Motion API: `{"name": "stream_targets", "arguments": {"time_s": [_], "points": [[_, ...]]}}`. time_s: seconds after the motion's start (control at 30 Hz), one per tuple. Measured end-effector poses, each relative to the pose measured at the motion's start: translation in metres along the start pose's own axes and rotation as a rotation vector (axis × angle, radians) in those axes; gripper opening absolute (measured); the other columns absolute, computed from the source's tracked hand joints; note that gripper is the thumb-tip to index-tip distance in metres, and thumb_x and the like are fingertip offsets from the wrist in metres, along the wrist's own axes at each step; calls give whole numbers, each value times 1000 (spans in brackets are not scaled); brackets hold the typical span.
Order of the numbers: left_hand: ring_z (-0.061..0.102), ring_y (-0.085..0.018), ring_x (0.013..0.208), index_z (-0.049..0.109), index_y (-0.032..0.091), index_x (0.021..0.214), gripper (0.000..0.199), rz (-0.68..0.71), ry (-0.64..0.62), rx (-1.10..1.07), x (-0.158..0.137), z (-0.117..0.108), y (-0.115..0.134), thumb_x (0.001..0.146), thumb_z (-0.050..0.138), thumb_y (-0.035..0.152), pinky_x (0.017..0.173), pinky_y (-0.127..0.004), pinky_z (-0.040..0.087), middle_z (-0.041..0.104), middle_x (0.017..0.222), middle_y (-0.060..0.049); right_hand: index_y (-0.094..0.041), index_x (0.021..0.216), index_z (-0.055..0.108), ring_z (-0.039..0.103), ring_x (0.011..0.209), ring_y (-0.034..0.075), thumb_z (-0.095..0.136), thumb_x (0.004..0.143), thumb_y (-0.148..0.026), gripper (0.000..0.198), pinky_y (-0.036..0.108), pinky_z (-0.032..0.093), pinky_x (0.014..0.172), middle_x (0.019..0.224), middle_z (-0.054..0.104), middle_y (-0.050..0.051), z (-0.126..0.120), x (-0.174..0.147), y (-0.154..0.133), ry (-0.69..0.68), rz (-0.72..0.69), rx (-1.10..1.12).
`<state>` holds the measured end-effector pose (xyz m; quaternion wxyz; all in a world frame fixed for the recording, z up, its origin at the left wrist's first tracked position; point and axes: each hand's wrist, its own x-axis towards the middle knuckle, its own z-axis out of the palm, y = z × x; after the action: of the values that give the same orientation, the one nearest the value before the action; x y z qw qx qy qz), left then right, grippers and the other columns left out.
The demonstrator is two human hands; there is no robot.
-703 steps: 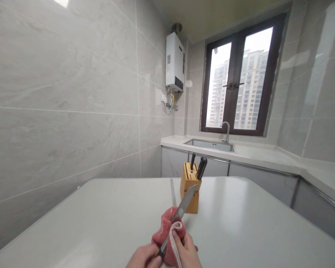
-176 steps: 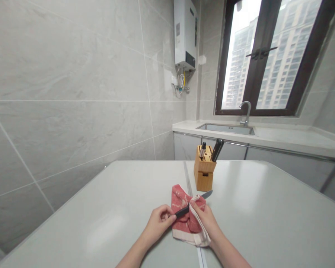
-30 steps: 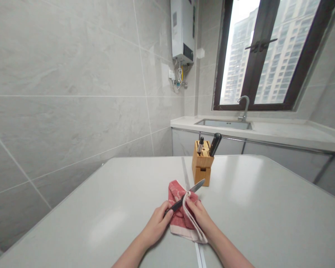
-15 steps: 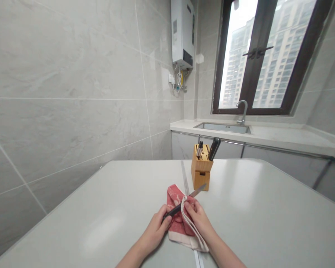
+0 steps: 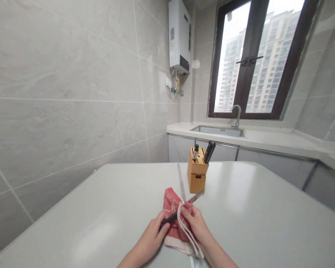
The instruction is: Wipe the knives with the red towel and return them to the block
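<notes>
A knife (image 5: 171, 217) with a black handle points away to the right, its blade tip showing beyond the cloth. My left hand (image 5: 153, 232) is closed around the handle. A red towel (image 5: 171, 203) with white edges is folded over the blade and hangs beneath the handle. My right hand (image 5: 195, 223) pinches the towel around the blade near the handle; the covered part of the blade is hidden. Just past the blade tip stands a wooden knife block (image 5: 197, 171), holding a black-handled knife (image 5: 210, 151) and another dark-and-silver handle (image 5: 195, 152).
The pale table (image 5: 123, 208) has a seam down its middle. Behind it runs a counter (image 5: 268, 139) with a sink (image 5: 217, 130) and a faucet (image 5: 236, 115). A water heater (image 5: 180, 37) hangs on the tiled wall beside the window (image 5: 245, 63).
The view has shifted slightly, so everything sits a little lower and further left. Both hands keep their hold on the knife and the towel.
</notes>
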<state>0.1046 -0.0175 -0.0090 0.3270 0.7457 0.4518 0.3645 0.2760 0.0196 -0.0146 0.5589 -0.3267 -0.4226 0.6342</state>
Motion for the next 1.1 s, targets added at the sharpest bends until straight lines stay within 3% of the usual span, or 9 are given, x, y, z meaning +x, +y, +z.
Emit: {"name": "stream_targets", "arguments": {"time_s": [0.5,1.1], "points": [[55,-17,77,53,19,84,23,52,72,-131,2,-2,7,91,37,34,72,-25,40,61,82,-2,-15,81,61,63,54,19,74,60,-41,36,32,52,54,64,67,2,14,-8,-14,24,85,140],[50,-17,71,53,18,81,26,30,107,-104,2,-2,6,89,37,38,68,-25,37,58,75,-1,-15,85,64,63,62,16,75,59,-38,37,29,51,63,71,69,2,5,0,-6,84,12,71]]}}
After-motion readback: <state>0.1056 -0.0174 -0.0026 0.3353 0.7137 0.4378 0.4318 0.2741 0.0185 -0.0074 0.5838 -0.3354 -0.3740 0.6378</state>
